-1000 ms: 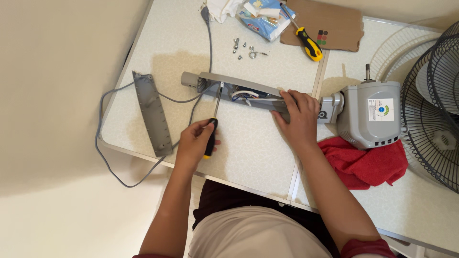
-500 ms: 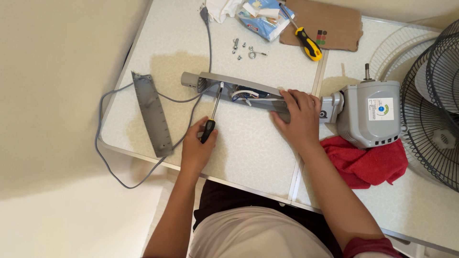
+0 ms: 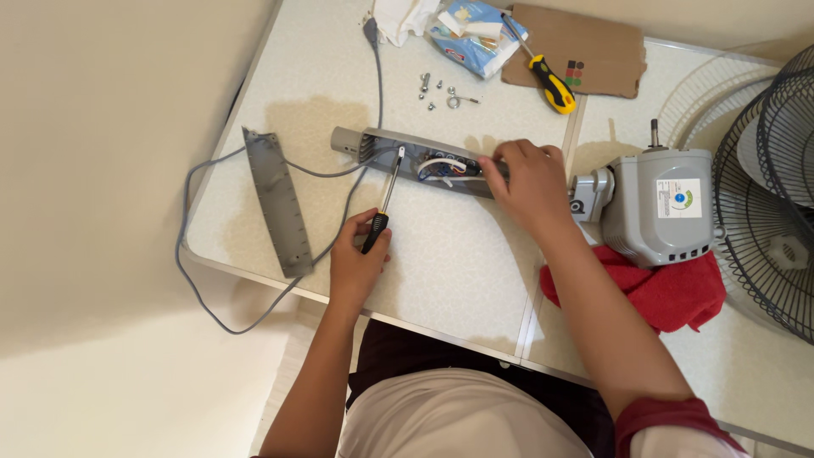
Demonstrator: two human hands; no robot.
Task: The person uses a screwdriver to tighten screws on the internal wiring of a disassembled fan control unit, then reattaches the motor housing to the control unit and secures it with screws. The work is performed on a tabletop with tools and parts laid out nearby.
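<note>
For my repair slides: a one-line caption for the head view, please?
Left hand holds a screwdriver at an opened grey fan column; right hand steadies it.

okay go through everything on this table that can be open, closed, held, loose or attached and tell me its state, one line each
Grey fan neck housing: open, wiring exposed.
Grey cover plate: removed, lying flat, apart from the housing.
Black-handled screwdriver: held by left hand, tip at the housing.
Right hand: pressing on the housing.
Yellow-handled screwdriver: lying unused on cardboard.
Screws: loose on table.
Fan motor: bare, resting on red cloth.
</note>
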